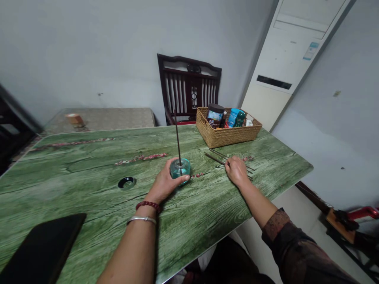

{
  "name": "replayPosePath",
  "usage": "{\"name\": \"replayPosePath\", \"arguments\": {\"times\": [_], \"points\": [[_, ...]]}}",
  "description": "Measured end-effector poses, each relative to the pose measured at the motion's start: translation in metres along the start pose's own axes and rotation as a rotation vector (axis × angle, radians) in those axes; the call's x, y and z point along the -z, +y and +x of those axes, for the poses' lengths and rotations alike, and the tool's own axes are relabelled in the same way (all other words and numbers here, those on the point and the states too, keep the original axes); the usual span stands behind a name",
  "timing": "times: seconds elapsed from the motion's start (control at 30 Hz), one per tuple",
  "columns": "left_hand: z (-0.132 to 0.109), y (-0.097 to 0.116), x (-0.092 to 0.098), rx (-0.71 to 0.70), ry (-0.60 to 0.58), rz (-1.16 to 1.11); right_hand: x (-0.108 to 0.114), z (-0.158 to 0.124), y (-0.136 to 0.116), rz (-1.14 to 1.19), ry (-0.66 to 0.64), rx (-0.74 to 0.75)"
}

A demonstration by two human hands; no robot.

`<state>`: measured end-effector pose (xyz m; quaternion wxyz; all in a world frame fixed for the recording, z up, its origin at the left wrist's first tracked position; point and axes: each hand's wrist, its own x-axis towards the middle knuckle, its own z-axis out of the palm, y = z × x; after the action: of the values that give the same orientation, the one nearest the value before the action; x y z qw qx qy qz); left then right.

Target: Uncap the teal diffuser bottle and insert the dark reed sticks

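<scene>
The left hand (pixel 166 182) is in the middle of the frame, and it is half closed around a round teal glass holder (pixel 180 169). The fingers (pixel 180 178) lie on the near side of this holder and touch it. One long dark incense stick (pixel 177 138) stands almost upright in the holder, with a small lean. The right hand (pixel 237 171) is to the right, a little open and turned down, and it lies on some loose incense sticks (pixel 229 161) on the table. I cannot tell if it really grips one of them. The table (pixel 74 173) has a green wood pattern. A small black ring (pixel 126 182) lies left of the left hand, and a black flat tablet (pixel 41 252) is at the lower left corner. A woven basket (pixel 227 133) with bottles stands at the far edge, upper right of the hands.
</scene>
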<state>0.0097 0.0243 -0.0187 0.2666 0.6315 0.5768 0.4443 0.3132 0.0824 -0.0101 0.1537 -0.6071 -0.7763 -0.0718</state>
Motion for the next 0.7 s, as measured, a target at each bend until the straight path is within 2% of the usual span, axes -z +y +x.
{"name": "replayPosePath", "arguments": {"times": [0.1, 0.2, 0.33, 0.43, 0.53, 0.7], "points": [[0.000, -0.001, -0.001, -0.018, -0.004, -0.022, 0.012, 0.001, -0.002, 0.089, 0.087, -0.001], [0.000, -0.002, -0.002, -0.023, -0.004, -0.026, 0.035, 0.009, -0.009, 0.305, 0.200, 0.032], [0.000, -0.002, -0.002, -0.020, 0.006, -0.030, 0.076, 0.027, -0.036, 0.803, 0.330, 0.076], [0.000, -0.001, -0.002, -0.027, 0.003, -0.050, 0.100, 0.039, -0.069, 1.221, 0.299, 0.137], [0.000, 0.000, -0.002, -0.041, 0.022, -0.052, 0.107, 0.045, -0.103, 1.475, 0.230, 0.201], [0.000, 0.002, -0.002, -0.071, 0.024, -0.043, 0.094, 0.054, -0.138, 1.540, 0.185, 0.250]]}}
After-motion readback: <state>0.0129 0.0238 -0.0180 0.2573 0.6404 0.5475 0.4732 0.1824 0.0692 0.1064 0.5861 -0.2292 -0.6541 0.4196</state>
